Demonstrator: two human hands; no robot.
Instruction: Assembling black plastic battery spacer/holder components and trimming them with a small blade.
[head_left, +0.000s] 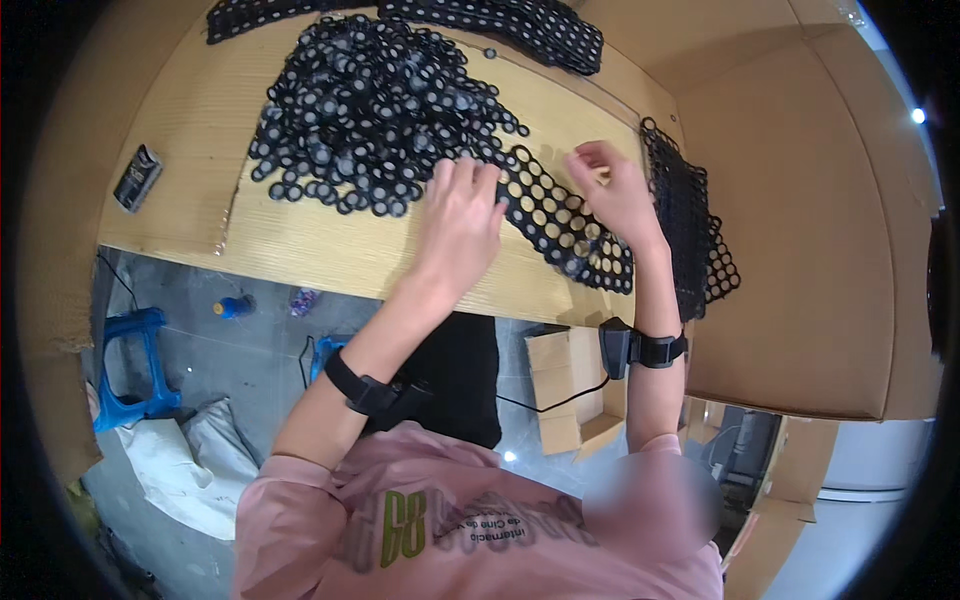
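Note:
A black perforated strip [548, 212] with rows of round holes lies slantwise on the wooden table. Some holes near its lower end have pale discs in them; others show bare wood. At its upper left end my left hand [462, 215] is closed, with bent fingers at the edge of a heap of small black rings with pale centres [350, 110]. Its fingertips are hidden. Above the strip's right side hovers my right hand [618, 200], thumb and fingers curled together. Anything in that pinch is too small to make out.
Stacked black perforated strips [682, 220] lie along the right cardboard wall [790, 240], with more strips [500, 30] at the far edge. A small dark packet [138, 178] rests at the left. Below the table are a blue stool [135, 365] and an open cardboard box [560, 400].

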